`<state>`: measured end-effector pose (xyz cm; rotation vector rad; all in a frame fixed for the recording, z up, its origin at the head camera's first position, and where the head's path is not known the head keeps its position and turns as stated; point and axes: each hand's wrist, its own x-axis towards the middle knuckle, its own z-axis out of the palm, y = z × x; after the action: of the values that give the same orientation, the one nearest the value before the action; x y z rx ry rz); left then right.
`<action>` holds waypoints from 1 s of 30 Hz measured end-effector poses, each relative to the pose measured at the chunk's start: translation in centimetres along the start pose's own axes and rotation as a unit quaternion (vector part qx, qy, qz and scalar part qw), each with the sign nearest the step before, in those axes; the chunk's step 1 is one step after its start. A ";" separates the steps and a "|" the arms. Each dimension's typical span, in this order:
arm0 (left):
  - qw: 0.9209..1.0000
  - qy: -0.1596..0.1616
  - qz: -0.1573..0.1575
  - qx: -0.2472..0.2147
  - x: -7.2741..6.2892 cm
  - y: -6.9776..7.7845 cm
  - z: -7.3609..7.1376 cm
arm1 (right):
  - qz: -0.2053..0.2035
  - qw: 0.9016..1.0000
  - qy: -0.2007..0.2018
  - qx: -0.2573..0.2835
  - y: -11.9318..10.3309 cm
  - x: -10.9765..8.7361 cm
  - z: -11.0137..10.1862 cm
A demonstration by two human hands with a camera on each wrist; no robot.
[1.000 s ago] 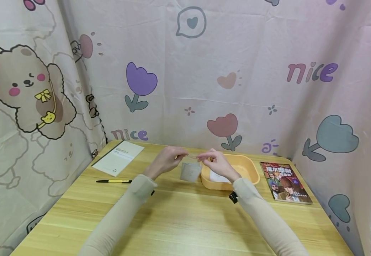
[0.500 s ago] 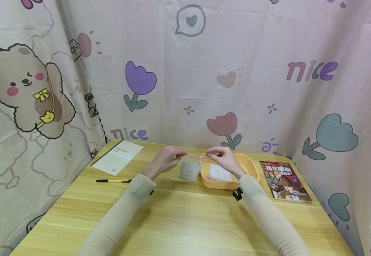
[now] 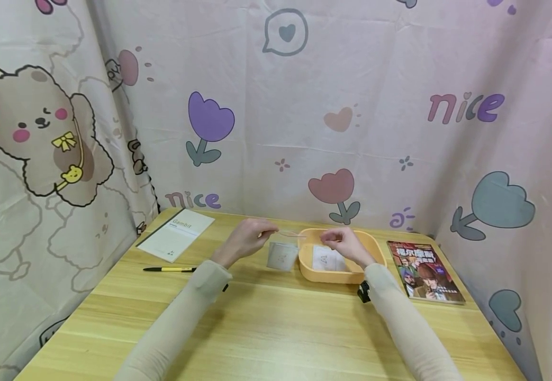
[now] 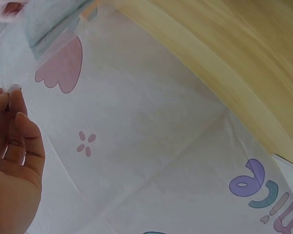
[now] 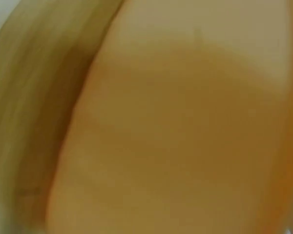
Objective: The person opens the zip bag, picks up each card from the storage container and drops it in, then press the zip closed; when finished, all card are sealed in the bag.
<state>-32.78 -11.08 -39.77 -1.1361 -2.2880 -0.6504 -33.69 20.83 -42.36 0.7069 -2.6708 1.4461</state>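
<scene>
My left hand (image 3: 249, 238) pinches the upper left corner of a clear zip bag, whose thin red closing line (image 3: 292, 234) stretches rightward from the fingertips. A greyish packet (image 3: 282, 256) shows through or below the bag; which one is unclear. In the left wrist view, my left hand (image 4: 14, 151) has thumb and fingers together at the bag's edge. My right hand (image 3: 344, 245) hovers over the yellow basket (image 3: 331, 277), fingers loosely bent, with nothing visible in it. Inside the basket lies a white packet (image 3: 325, 259) with a dark mark.
On the left of the wooden table (image 3: 276, 328) lie a white notebook (image 3: 175, 236) and a yellow and black pen (image 3: 168, 269). A colourful comic book (image 3: 423, 272) is right of the basket. A printed curtain (image 3: 276, 132) hangs behind the table.
My right hand has let go of the bag's upper edge and moved right and slightly down over the basket. My left hand has stayed in place, still pinching the bag.
</scene>
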 end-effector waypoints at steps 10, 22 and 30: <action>1.000 -0.009 -0.011 0.001 0.1 0.3 0.0 | 0.028 1.000 -0.007 -0.004 5.7 0.5 -0.8; 1.000 -0.010 -0.013 -0.003 0.1 0.5 -0.1 | 0.060 0.996 -0.046 -0.046 6.9 0.2 -0.6; 1.000 -0.012 -0.013 -0.006 0.1 0.6 -0.1 | 0.086 0.991 -0.072 -0.067 6.6 0.3 -0.3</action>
<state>-32.30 -10.78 -39.53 -1.1271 -2.3265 -0.6653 -36.70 24.07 -47.29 0.6062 -2.9728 1.2761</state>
